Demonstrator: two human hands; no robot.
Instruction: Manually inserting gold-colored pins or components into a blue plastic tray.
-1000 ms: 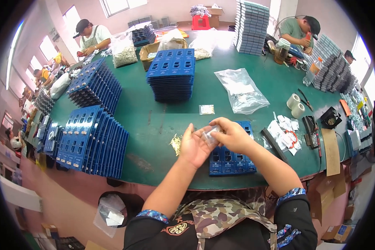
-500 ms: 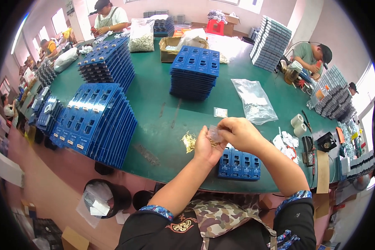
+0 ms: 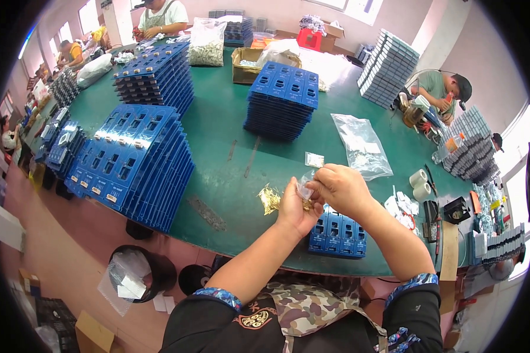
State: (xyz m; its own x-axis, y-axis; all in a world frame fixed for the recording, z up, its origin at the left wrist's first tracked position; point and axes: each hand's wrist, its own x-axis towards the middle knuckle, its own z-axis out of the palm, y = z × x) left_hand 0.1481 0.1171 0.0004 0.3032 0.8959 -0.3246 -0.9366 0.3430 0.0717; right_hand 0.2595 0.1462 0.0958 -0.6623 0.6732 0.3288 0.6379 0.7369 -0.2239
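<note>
Over the near part of the green table, my left hand [image 3: 294, 210] is turned palm up with its fingers curled round a small clear plastic bag [image 3: 304, 189]. Thumb and fingers of my right hand [image 3: 343, 187] pinch the same bag from the right. Some gold-coloured thin pieces show in the left palm, partly hidden by the fingers. On the table just left of that hand lies a loose pile of gold pins [image 3: 269, 199]. Below my right hand is a blue circuit board panel [image 3: 338, 236], its far part covered. Beyond the hands lies another small filled bag [image 3: 314, 159].
Blue board stacks stand at left [image 3: 126, 159], behind them [image 3: 153, 73] and at centre [image 3: 282, 100]. A large clear bag [image 3: 362, 150] lies right of centre. White rolls [image 3: 419, 184] and a soldering iron [image 3: 437, 235] are at right. A co-worker [image 3: 439, 94] sits across.
The bag's upper part now stands more upright between my fingers, and gold pieces show more plainly in the left palm. The whole view has shifted slightly.
</note>
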